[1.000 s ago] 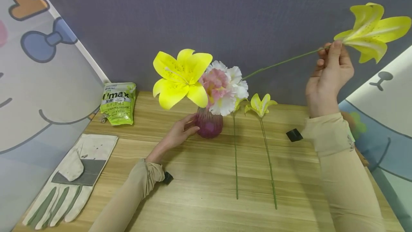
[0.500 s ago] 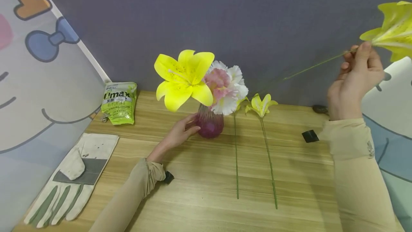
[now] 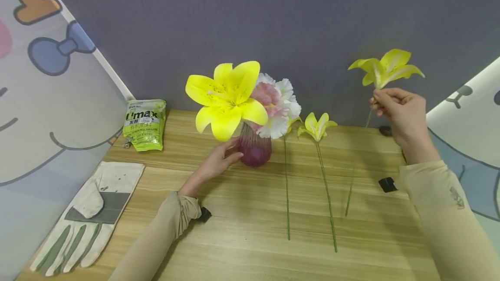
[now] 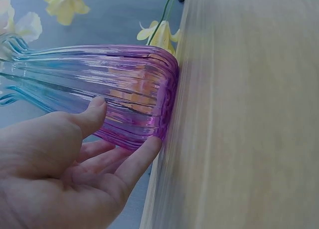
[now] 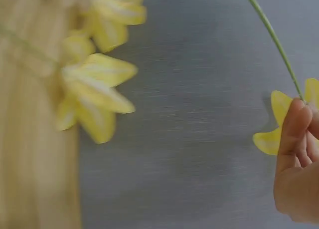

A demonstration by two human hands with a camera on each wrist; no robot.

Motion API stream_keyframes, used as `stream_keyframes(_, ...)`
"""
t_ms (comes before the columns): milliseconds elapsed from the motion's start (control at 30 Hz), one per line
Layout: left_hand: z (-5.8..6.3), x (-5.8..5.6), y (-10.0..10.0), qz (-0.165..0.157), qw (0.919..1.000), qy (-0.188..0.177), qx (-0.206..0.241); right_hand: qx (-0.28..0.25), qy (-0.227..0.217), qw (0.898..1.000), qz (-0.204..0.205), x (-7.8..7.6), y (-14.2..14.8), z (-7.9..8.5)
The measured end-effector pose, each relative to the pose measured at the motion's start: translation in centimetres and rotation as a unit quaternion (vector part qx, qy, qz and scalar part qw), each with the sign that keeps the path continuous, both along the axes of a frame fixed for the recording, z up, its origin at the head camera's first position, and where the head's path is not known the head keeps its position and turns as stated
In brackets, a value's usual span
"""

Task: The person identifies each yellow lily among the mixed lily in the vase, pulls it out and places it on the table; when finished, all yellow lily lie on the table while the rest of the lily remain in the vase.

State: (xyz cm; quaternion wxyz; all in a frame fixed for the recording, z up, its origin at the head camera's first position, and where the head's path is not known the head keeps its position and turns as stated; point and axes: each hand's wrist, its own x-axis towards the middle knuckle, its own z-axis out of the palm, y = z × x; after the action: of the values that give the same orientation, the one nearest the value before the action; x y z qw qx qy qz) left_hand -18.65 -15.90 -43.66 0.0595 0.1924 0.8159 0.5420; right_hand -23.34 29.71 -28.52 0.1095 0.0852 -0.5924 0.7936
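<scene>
A ribbed glass vase [image 3: 254, 148], purple at the base and bluish toward its mouth, stands on the table. My left hand [image 3: 216, 161] holds it low on its left side, thumb and fingers against the glass in the left wrist view. The vase bears a large yellow lily [image 3: 228, 99] and a pink-and-white ruffled flower [image 3: 275, 107]. To the right, my right hand [image 3: 404, 116] pinches another yellow lily [image 3: 386, 68] just below its bloom. Its thin green stem hangs downward, partly blurred. Between vase and right hand, two yellow lilies [image 3: 317, 127] lie on the table.
A green fertilizer bag [image 3: 144, 125] stands at the back left of the wooden table [image 3: 234, 246]. A white-and-grey work glove [image 3: 90, 214] lies at the left edge. Behind runs a grey partition [image 3: 304, 21]. A small dark object [image 3: 386, 130] sits at the back right.
My right hand first drew the lily rightward, its stem leaving the vase flowers, then swung back left and lower, with the bloom now upward. The large lily in the vase dipped slightly.
</scene>
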Motion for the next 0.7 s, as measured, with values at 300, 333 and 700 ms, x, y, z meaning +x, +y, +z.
stream_keyframes(300, 0.1, 0.1, 0.1, 0.004, 1.0000, 0.003, -0.002, 0.286, -0.096, 0.952, 0.058, -0.1, 2.8, -4.7)
stream_keyframes(333, 0.1, 0.1, 0.1, 0.003, 1.0000, 0.002, -0.001, 0.309, -0.106, 0.943, 0.057, -0.2, 3.1, -5.3)
stream_keyframes(700, 0.0, 0.1, 0.1, 0.001, 1.0000, 0.006, 0.004, 0.318, -0.172, 0.928, 0.090, -0.8, 5.6, -8.9)
